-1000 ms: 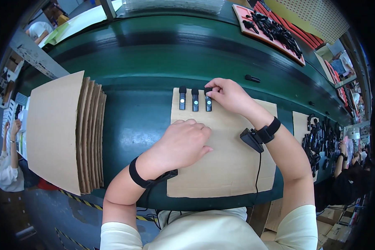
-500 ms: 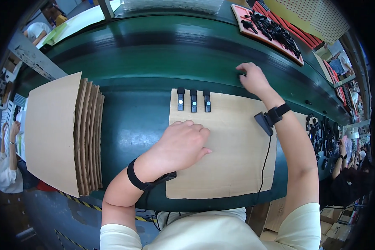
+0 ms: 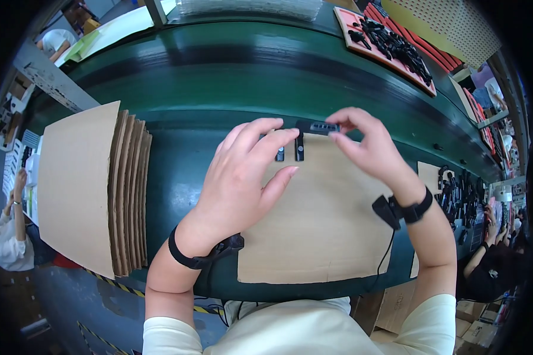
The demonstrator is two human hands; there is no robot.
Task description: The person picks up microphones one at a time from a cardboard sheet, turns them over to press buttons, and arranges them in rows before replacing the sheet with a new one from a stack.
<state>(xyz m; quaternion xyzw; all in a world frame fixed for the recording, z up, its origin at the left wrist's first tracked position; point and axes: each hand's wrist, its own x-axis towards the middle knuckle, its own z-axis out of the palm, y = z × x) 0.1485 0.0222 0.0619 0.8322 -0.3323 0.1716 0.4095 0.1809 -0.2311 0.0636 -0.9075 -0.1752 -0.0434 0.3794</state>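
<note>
My right hand (image 3: 370,145) pinches a small black clip-on microphone (image 3: 324,127) between thumb and fingers, above the far edge of the cardboard sheet (image 3: 320,231). The microphone lies sideways, its dark foam end pointing left. My left hand (image 3: 237,171) reaches over the sheet's far left part with its fingers apart, fingertips close to that foam end; whether they touch it I cannot tell. Below the held piece stand two more microphones in a row, one (image 3: 299,149) in plain sight and another (image 3: 280,154) partly behind my left fingers. My left hand covers the row's left end.
A stack of cardboard sheets (image 3: 80,189) stands at left. Beyond the sheet runs a green conveyor belt (image 3: 219,77), with a pink tray (image 3: 343,23) of black parts at its far right. More black parts (image 3: 465,195) lie at right. Other people work at both sides.
My right hand has come back from the belt toward the row, and the microphone in it now shows. My left hand has moved up from the sheet's middle, and its fingers have spread.
</note>
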